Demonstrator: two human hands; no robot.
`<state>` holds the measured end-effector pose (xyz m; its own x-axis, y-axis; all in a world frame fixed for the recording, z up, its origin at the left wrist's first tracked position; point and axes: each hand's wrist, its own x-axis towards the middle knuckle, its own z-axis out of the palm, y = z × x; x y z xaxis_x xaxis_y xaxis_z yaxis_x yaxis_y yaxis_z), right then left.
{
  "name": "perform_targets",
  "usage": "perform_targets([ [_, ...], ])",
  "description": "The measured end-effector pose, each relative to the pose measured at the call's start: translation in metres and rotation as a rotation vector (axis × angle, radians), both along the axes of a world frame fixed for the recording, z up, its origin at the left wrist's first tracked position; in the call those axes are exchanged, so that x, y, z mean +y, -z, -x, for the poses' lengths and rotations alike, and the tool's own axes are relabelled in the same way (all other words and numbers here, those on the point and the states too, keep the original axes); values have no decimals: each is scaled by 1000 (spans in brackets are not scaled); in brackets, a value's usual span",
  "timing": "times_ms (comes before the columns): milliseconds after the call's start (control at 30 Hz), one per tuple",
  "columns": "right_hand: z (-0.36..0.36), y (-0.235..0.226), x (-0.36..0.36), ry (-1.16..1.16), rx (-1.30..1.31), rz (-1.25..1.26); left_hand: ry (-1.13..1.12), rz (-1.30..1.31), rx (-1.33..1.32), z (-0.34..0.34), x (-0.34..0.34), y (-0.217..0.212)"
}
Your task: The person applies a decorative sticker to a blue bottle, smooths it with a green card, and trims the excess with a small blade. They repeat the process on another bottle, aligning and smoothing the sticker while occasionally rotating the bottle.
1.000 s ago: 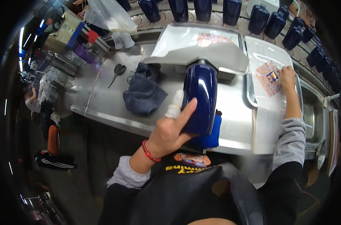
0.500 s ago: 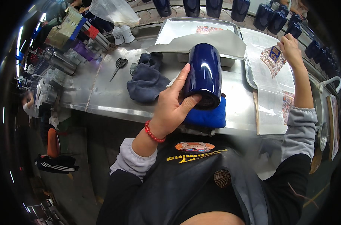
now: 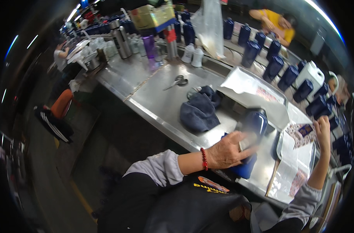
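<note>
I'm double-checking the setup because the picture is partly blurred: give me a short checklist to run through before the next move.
1. Left hand at the dark blue bottle: ok.
2. Left hand's grip firm: cannot tell; the fingers are blurred.
3. Right hand holding the patterned sheet near its upper corner: ok.
4. Patterned sheet lifted fully clear of the white paper: cannot tell from this angle.
5. Scissors away from both hands: ok, lying on the metal bench beyond the dark cloth.
6. Bottle surface clean: cannot tell; glare and blur hide it.
</note>
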<state>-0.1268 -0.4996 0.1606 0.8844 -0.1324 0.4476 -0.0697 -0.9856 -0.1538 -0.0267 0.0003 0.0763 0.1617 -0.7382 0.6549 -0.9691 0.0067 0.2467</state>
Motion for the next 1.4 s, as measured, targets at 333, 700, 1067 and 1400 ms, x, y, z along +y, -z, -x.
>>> perform_targets([
  [333, 65, 192, -150, 574, 331, 25, -130, -103, 299, -2, 14, 30],
  [700, 82, 229, -140, 669, 165, 46, -65, -124, 388, -10, 5, 48],
  [1067, 27, 110, -51, 465, -22, 122, -40, -137, 489, -18, -2, 85],
  [1400, 1, 32, 54, 172, -73, 69, -64, -105, 419, -18, -5, 102],
])
